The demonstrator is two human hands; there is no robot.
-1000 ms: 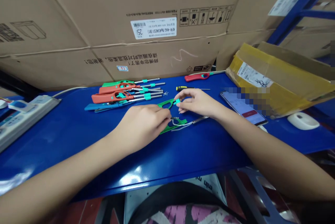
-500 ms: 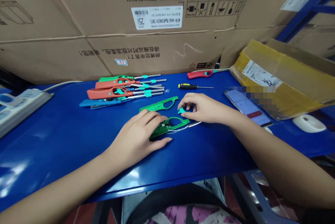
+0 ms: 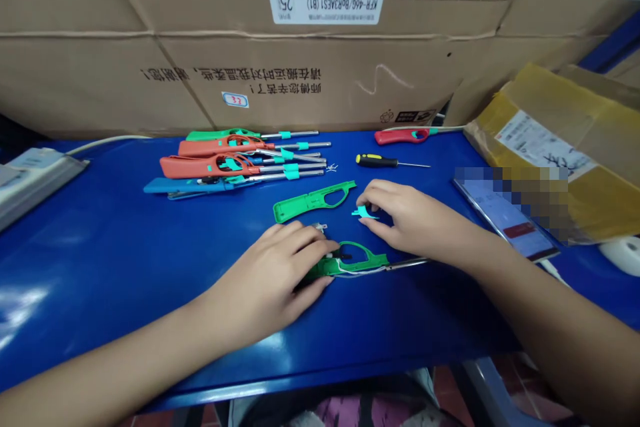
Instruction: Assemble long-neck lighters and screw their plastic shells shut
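My left hand is closed round the handle end of an opened green lighter, thumb along its near side and fingers over the top. White wires and a metal tube run out of this lighter to the right, while its inner parts are partly hidden under my fingers. Between thumb and fingertips, my right hand pinches a small teal trigger just above the lighter's finger loop. A loose green half shell lies hollow side up behind my left hand.
Several long lighters in orange, green and blue lie at the back left. A screwdriver and a red lighter are at the back right. A phone, a mouse, a yellow-taped box and a power strip stand around.
The view has shifted. My left thumb has closed in against the green lighter's near edge. My right hand still pinches the teal trigger, which now shows more between the fingertips.
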